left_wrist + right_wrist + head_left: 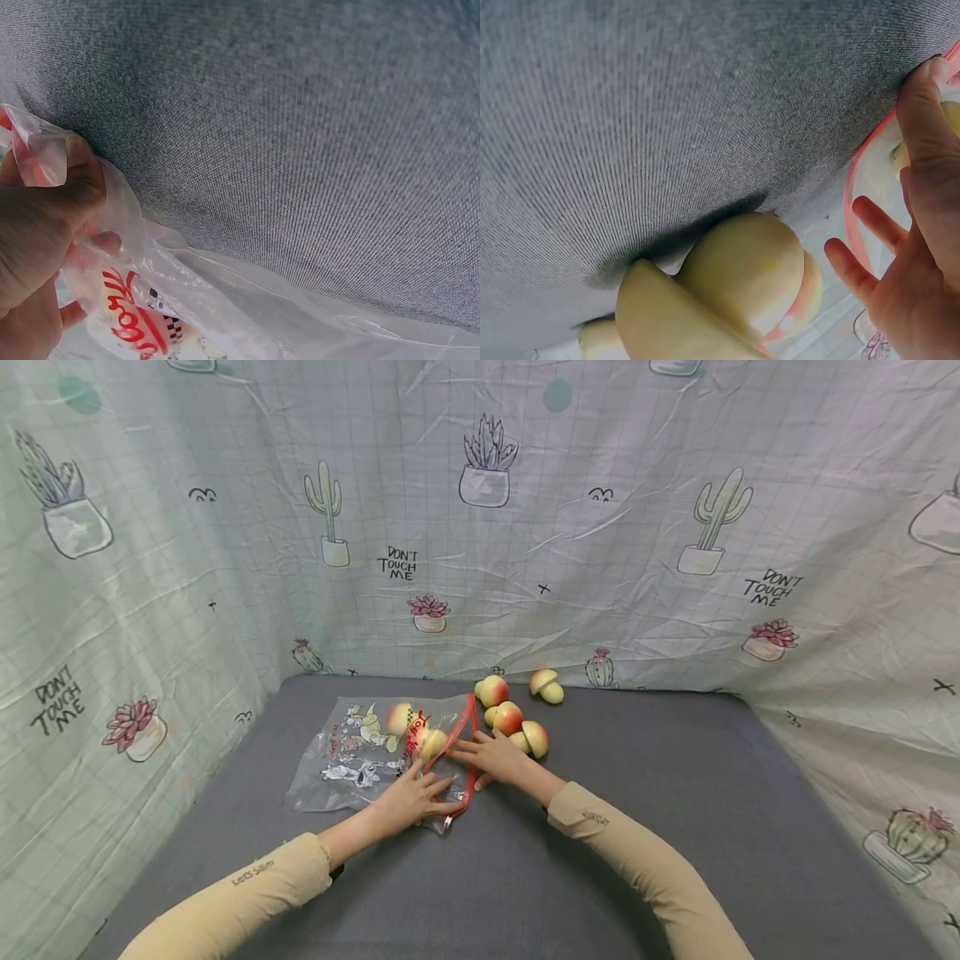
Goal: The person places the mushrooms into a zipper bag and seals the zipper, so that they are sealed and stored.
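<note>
A clear plastic zip bag [311, 781] with a red zip edge and cartoon prints lies flat. Two mushroom-shaped pieces, yellow with red, show through its film, one of them a yellow-red piece [432, 743] near the mouth. My left hand [411, 797] pinches the near side of the bag's mouth, its thumb on the film [124, 195] and a fingertip visible through it. At the red edge [853, 184], my right hand [501, 758] pinches the bag between thumb and index finger, with other fingers spread. Just right of that hand sits a loose mushroom-shaped piece [536, 737].
Two more mushroom-shaped pieces, a nearer one [507, 717] and a farther one [494, 691], lie beside the bag's mouth. Another piece [547, 686] sits farther back on the grey tabletop [645, 760]. A printed cloth [540, 602] hangs behind and along both sides.
</note>
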`<state>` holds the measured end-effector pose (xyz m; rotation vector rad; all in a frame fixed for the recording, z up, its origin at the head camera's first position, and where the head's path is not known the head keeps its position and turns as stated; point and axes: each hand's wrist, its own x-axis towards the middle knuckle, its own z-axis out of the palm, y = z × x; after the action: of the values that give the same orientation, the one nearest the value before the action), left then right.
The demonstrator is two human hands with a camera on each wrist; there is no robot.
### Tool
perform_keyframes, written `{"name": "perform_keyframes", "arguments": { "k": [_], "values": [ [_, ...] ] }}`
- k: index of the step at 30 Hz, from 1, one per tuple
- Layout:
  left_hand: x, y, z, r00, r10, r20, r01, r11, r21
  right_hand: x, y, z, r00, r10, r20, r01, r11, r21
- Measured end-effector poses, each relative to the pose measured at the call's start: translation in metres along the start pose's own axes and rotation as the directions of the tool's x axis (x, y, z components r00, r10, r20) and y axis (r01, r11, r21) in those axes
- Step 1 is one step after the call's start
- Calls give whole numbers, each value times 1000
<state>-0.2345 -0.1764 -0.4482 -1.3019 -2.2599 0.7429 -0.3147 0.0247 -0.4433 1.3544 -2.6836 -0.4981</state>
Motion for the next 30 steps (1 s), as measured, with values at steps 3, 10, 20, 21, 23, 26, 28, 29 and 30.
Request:
{"name": "perform_keyframes", "arguments": {
  "k": [3, 10, 20, 21, 23, 26, 28, 29, 30],
  "values": [
    [0, 0, 1, 1000, -1, -12, 1, 1000, 1, 2, 0, 1, 1000, -13, -1, 13, 1000, -9],
    [0, 0, 1, 1000, -5, -10, 5, 1000, -7, 0, 1, 1, 1000, -24, -6, 24, 1000, 1],
    [1, 0, -1, 1000, 0, 13, 0, 1000, -3, -10, 1, 2, 1000, -13, -25, 14, 998, 63],
    [1, 0, -1, 1000, 0, 15, 0, 1000, -3, -10, 1, 2, 1000, -9, -30, 11, 998, 62],
    [1, 1, -2, 1000, -1, 22, 1, 1000, -1, -11, 0, 2, 999, -3, -39, 5, 999, 45],
    [1, 1, -2, 999, -1, 35, 1, 1000, 15, -13, -2, 2, 999, -1, -54, 2, 1000, 21],
    [1, 1, -2, 999, -2, 41, 1, 1000, 25, -14, -3, 2, 998, 1, -58, 0, 1000, 16],
    [1, 1, -2, 999, -3, 40, 2, 1000, 26, -15, -3, 1, 998, 2, -59, -1, 1000, 19],
    [1, 1, -2, 999, -4, 39, 3, 1000, 26, -15, -3, 1, 998, 5, -59, -3, 1000, 21]
  ]
}}
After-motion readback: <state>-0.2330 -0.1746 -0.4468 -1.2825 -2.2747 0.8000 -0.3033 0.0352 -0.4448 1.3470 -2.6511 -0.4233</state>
